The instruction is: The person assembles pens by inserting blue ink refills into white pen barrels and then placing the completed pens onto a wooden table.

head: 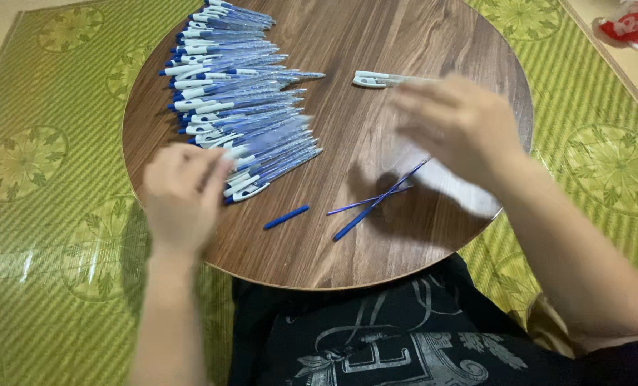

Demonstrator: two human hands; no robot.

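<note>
The blurred left hand (183, 196) touches the near end of the long row of blue-and-white plastic pens (236, 93) on the round wooden table (347, 257); its grip is unclear. The right hand (458, 125), fingers loosely apart, hovers over thin blue refills (376, 202) right of that row; these look likely to roll off.

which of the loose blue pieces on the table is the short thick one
The short blue piece lying alone near the table's front edge, just below the pen pile. The other loose ones, the thin crossed refills, are longer, slimmer and lie to its right.

One package is seen: a crumpled red and white plastic bag (630, 23) lying on the floor at the top right corner
</note>
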